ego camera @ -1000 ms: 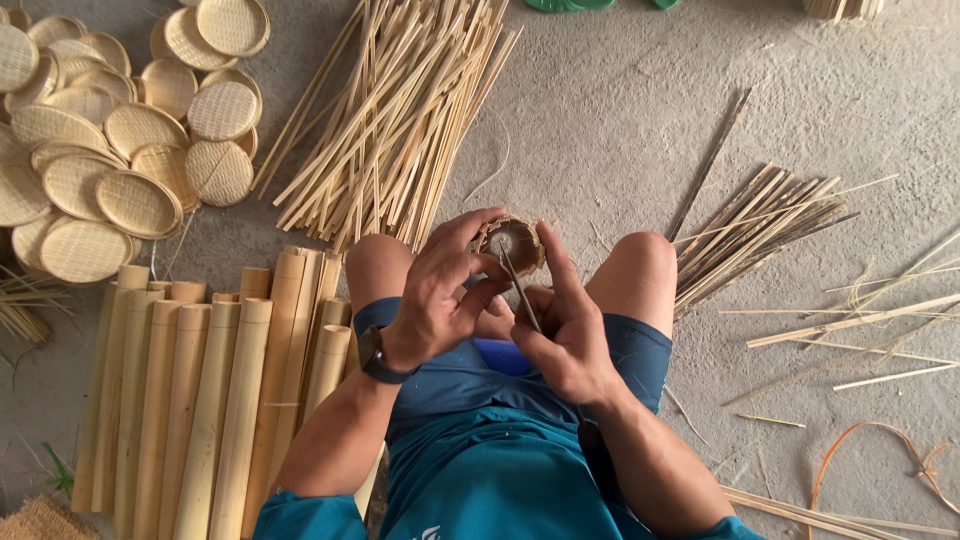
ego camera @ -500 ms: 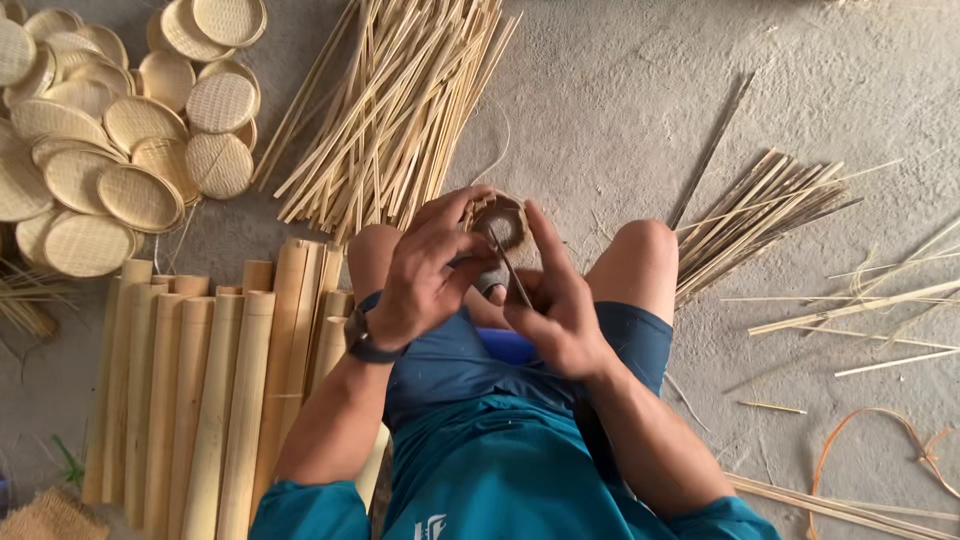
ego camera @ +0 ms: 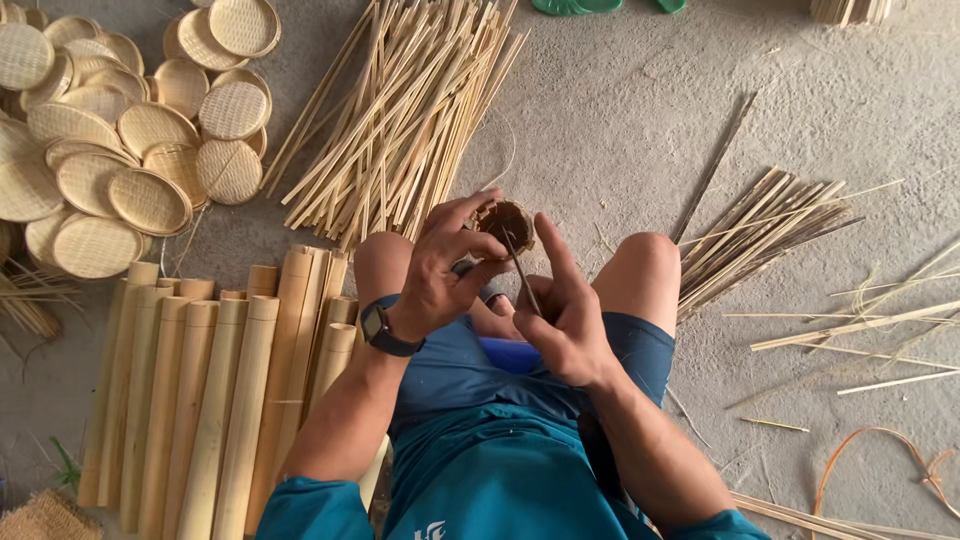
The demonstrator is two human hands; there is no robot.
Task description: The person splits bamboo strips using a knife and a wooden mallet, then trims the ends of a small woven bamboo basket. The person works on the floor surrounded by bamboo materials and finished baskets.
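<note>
Holding small round woven piece [ego camera: 503, 222] above knees, left hand [ego camera: 440, 270] fingers pinching its rim. Right hand [ego camera: 565, 315] pinches thin dark tool [ego camera: 520, 275], tip at piece. I judge weaving step; next needs steady, careful threading.

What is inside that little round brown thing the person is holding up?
The small round piece shows a dark hollow. A thin dark blade or strip, gripped by the right hand, reaches toward it. The left hand covers its near side, so the rest is hidden.
</note>
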